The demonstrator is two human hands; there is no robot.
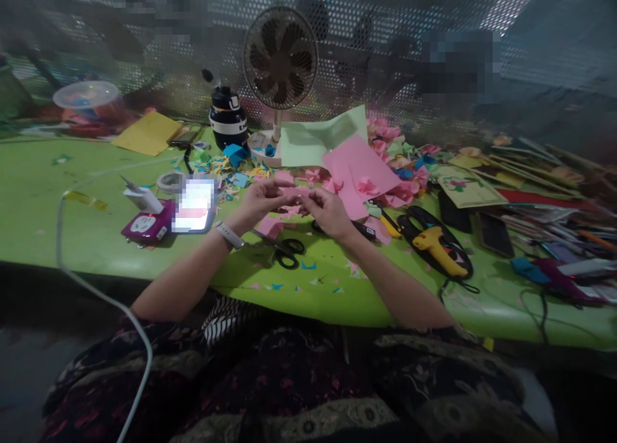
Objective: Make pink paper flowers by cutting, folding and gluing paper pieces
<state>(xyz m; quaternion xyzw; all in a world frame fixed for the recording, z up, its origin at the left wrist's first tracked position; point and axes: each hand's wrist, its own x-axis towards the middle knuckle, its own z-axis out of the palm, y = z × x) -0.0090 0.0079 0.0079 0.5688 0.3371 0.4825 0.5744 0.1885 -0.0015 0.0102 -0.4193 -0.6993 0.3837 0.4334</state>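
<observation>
Between my two hands is a small piece of pink paper (295,191), held above the table. My left hand (263,202), with a pale band at the wrist, pinches its left side. The fingers of my right hand (325,211) close on its right side. Exactly how the paper is folded there is too small to make out. Black-handled scissors (288,253) lie just below, near cut pink paper pieces (268,227). Behind the hands rests a large pink sheet (359,170), partly over a pale green sheet (313,141).
A yellow glue gun (441,250) lies to the right. On the left are a lit phone (193,205), a purple power socket (144,226) and a tape roll (171,182). A fan (280,57) and a dark bottle (228,121) stand behind. Paper flowers (405,192) pile up at the back right.
</observation>
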